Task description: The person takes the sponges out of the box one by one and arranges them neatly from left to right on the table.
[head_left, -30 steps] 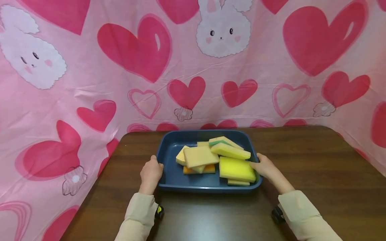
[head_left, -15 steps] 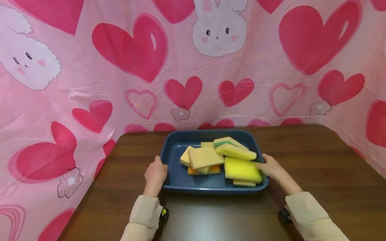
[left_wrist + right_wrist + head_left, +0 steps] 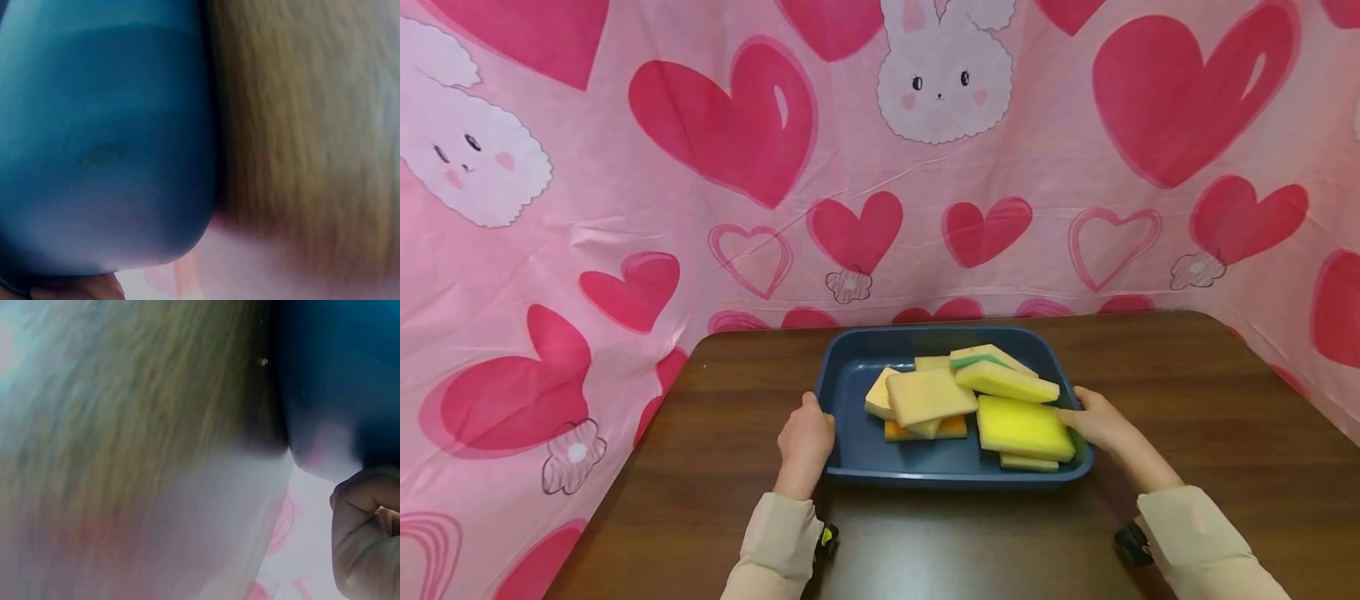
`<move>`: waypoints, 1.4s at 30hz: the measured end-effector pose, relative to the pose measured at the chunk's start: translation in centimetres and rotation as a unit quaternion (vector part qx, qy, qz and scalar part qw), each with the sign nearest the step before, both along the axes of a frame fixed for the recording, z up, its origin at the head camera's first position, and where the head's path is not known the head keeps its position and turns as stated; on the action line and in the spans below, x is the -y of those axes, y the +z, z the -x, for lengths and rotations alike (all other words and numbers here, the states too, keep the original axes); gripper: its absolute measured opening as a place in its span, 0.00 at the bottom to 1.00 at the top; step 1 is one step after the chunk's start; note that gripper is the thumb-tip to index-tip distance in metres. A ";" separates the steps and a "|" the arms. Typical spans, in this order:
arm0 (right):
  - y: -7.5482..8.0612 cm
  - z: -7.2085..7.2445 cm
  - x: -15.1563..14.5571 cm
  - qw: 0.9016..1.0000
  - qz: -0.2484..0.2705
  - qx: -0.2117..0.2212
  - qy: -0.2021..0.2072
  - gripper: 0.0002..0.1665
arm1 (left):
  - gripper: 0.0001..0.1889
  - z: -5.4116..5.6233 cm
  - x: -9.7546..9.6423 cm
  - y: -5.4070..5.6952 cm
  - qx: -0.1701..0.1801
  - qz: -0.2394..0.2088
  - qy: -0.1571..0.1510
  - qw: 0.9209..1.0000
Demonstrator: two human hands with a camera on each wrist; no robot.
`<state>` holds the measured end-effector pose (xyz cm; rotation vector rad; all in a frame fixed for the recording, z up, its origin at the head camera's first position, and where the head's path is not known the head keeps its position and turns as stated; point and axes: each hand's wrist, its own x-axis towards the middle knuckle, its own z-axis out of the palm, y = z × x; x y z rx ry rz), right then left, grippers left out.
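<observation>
A dark blue rectangular tray (image 3: 880,477) stands on the table, with several sponges in it. My left hand (image 3: 806,433) grips its left rim; my right hand (image 3: 1101,419) grips the right rim, thumb over the inside. In the tray's right part lies a bright yellow sponge (image 3: 1024,427), with a pale yellow sponge (image 3: 1006,381) and a green-edged sponge (image 3: 992,358) behind it. A beige sponge (image 3: 931,396) tops the middle pile, above an orange one (image 3: 951,427). In the right wrist view, curled fingers (image 3: 365,506) show at the tray's outer wall (image 3: 331,387).
The brown wooden table (image 3: 1210,400) reaches out on both sides of the tray. A pink cloth (image 3: 760,150) with hearts and rabbits hangs behind and at the sides. A black wrist camera (image 3: 1133,543) sits under the right sleeve.
The tray, held by both hands, has moved to the right along the table. Its sponges have travelled with it. The head view has also shifted slightly.
</observation>
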<state>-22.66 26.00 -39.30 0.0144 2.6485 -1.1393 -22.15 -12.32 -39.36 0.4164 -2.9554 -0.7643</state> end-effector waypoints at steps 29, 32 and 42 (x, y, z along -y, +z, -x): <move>0.2 -0.8 -2.2 1.000 -0.008 0.016 -0.004 0.27 | 0.17 -0.9 -2.0 -0.4 0.021 0.001 0.001 1.000; 0.1 -0.8 -2.2 1.000 -0.008 0.015 -0.007 0.27 | 0.19 -0.8 -1.7 -0.1 0.036 -0.004 -0.006 0.999; 0.4 -0.9 -2.2 0.999 -0.014 0.042 -0.001 0.26 | 0.20 -0.8 -1.8 0.2 0.028 -0.019 -0.008 0.999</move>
